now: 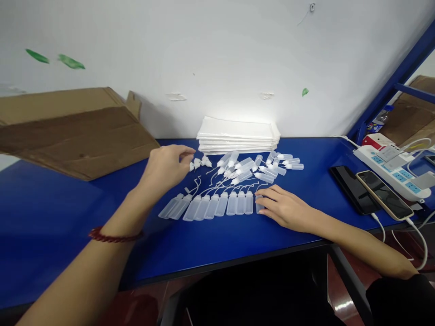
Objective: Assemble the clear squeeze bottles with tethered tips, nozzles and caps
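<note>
My right hand (287, 208) rests at the right end of a row of clear squeeze bottles (211, 206), its fingers closed round the last bottle (260, 204) and hiding part of it. Thin bent tubes stick out from the necks of the bottles. Beside a small heap of white caps (200, 162) is my left hand (166, 168), thumb and forefinger drawn close together. Whatever lies between those fingertips is too small to make out. Behind the row, more bottles (243, 167) with white tips lie in a loose pile.
Against the wall sits a stack of white flat packs (238, 133). An open cardboard box (78, 136) stands at the left. Two phones (385, 194) on cables and a white power strip (394, 170) are at the right of the blue table (170, 253).
</note>
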Tool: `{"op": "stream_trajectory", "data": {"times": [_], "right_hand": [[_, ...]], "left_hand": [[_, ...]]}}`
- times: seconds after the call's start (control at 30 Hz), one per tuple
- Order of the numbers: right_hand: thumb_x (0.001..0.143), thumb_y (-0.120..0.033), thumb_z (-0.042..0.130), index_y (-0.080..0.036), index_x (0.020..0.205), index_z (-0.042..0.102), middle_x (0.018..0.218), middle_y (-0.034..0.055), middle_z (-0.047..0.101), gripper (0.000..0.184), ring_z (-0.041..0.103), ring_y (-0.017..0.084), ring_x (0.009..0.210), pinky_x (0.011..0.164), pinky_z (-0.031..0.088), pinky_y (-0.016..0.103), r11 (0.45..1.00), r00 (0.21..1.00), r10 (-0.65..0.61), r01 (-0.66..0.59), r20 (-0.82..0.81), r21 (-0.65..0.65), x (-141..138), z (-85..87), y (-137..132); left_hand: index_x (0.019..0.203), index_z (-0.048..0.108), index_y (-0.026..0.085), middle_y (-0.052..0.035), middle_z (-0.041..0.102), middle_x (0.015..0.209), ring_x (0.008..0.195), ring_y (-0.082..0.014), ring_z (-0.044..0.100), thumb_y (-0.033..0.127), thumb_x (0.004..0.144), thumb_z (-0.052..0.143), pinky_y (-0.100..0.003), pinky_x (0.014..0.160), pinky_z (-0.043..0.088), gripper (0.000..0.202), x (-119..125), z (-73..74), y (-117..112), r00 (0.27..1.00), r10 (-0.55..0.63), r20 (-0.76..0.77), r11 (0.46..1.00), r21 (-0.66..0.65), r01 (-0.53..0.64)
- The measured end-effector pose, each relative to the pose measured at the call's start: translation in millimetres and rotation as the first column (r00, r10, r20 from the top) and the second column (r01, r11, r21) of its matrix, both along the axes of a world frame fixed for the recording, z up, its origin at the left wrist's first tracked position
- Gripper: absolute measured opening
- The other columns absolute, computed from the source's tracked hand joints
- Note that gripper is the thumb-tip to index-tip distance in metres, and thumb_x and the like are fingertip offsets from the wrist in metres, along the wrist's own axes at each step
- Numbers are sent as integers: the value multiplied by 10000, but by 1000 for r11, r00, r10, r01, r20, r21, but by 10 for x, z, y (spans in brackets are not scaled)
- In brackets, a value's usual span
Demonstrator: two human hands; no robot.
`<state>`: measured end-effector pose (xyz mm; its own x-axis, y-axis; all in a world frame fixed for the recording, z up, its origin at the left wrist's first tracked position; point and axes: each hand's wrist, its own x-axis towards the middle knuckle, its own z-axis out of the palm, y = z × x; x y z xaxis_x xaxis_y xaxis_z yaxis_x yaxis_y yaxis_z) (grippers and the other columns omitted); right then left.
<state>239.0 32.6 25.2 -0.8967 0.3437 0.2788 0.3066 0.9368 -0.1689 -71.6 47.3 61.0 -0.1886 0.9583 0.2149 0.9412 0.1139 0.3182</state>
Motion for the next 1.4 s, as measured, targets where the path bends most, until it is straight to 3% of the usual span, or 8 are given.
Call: {"op": "stream_trajectory", "data": {"times": [0.27, 0.5, 0.77, 0.9, 1.0, 1.17, 1.3, 1.4], "right_hand": [[980, -218, 515, -110, 965, 659, 1226, 184, 626, 181, 602, 267, 1060, 862, 571, 433, 1000, 999, -27, 27, 18, -4, 13, -18, -30], [944, -139, 554, -132, 954, 641, 1176, 144, 645, 88, 609, 243, 1006, 813, 579, 394, 998, 998, -62, 62, 21, 24, 36, -25, -8], [913, -113, 579, -127, 1035, 616, 1088, 126, 654, 128, 609, 233, 936, 635, 579, 330, 989, 987, -145, 146, 73, -10, 45, -18, -11], [915, -101, 558, -128, 1053, 605, 1075, 146, 648, 148, 627, 246, 965, 639, 587, 339, 984, 984, -171, 174, 57, -44, 65, -27, 3], [907, -95, 567, -115, 1068, 608, 1093, 159, 650, 168, 643, 262, 985, 689, 598, 371, 978, 979, -193, 198, 72, -67, 78, -20, 12], [913, -100, 540, -127, 1041, 623, 1079, 162, 654, 155, 655, 261, 958, 709, 589, 387, 966, 966, -240, 248, 100, -79, 92, -3, 17], [901, -79, 537, -114, 1043, 614, 1063, 158, 657, 165, 660, 257, 934, 742, 583, 403, 957, 962, -256, 266, 92, -118, 103, 4, 23], [920, -104, 519, -142, 1076, 583, 1062, 131, 657, 172, 656, 232, 950, 798, 577, 400, 953, 964, -241, 212, -114, -217, 108, 30, 16]], "left_hand": [[1026, 741, 180, -148, 692, 1118, 1080, -331, 586, 229, 807, 496, -469, 993, 430, 332, -56, -266, 164, 963, -243, -118, 970, -47, 240], [989, 760, 184, -157, 715, 1045, 1008, -329, 596, 235, 796, 450, -445, 940, 456, 369, -101, -383, 242, 943, -300, -146, 953, -94, 289], [886, 747, 192, -144, 750, 942, 963, -347, 639, 304, 762, 501, -432, 875, 468, 297, -136, -387, 236, 958, -253, -138, 963, -134, 235], [747, 701, 208, -130, 736, 801, 892, -357, 659, 308, 711, 544, -415, 773, 492, 190, -120, -366, 187, 976, -193, -98, 975, -128, 180], [713, 666, 209, -125, 717, 743, 817, -353, 668, 303, 665, 592, -417, 712, 501, 129, -90, -304, 148, 993, -107, -45, 990, -92, 102], [820, 653, 162, -145, 714, 851, 859, -324, 671, 377, 719, 582, -436, 780, 511, 248, 126, -106, 27, 991, -34, 128, 999, 37, 29], [840, 641, 182, -65, 700, 839, 702, -182, 641, 533, 787, 565, -297, 652, 515, 363, 483, 3, -175, 918, -174, 357, 984, 37, 172], [802, 628, 189, -32, 652, 814, 701, -149, 592, 485, 768, 648, -261, 629, 488, 299, 742, -3, -341, 665, -301, 684, 934, 70, 351]]}}
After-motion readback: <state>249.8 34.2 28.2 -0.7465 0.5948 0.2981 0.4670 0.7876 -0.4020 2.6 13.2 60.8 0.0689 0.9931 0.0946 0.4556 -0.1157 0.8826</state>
